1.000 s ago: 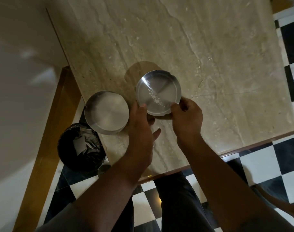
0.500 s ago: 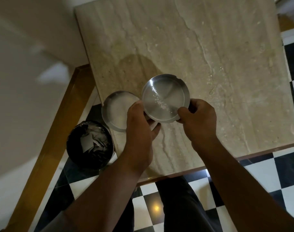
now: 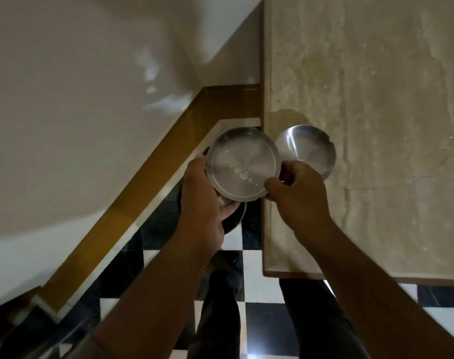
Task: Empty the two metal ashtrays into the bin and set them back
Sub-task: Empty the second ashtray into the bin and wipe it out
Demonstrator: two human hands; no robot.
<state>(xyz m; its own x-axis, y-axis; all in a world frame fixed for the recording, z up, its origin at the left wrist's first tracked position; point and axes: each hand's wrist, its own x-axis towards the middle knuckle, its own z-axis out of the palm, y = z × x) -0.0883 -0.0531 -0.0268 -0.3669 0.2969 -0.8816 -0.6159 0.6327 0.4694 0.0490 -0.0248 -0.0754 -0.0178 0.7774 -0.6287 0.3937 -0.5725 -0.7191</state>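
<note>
Round metal ashtray (image 3: 244,165) gripped at rim by both hands: left hand (image 3: 202,206) clamped on left edge, right hand (image 3: 298,195) pinching right edge. Held off left edge of marble table (image 3: 376,86), above bin (image 3: 237,216) mostly hidden beneath. White ash specks (image 3: 241,173) inside. Second ashtray (image 3: 307,147) resting on table, just right.

Single view only: head-worn wide-angle, so nothing shared with another camera. It looks steeply down, almost plumb, from above the person's forearms. Close range: both hands sit mid-frame, left hand (image 3: 202,195) and right hand (image 3: 298,193). The marble table (image 3: 376,99) fills the right half, its near edge low in frame. Wall (image 3: 78,99) takes the upper left, checkered floor (image 3: 259,320) the bottom. Straight edges bow slightly near the borders.
</note>
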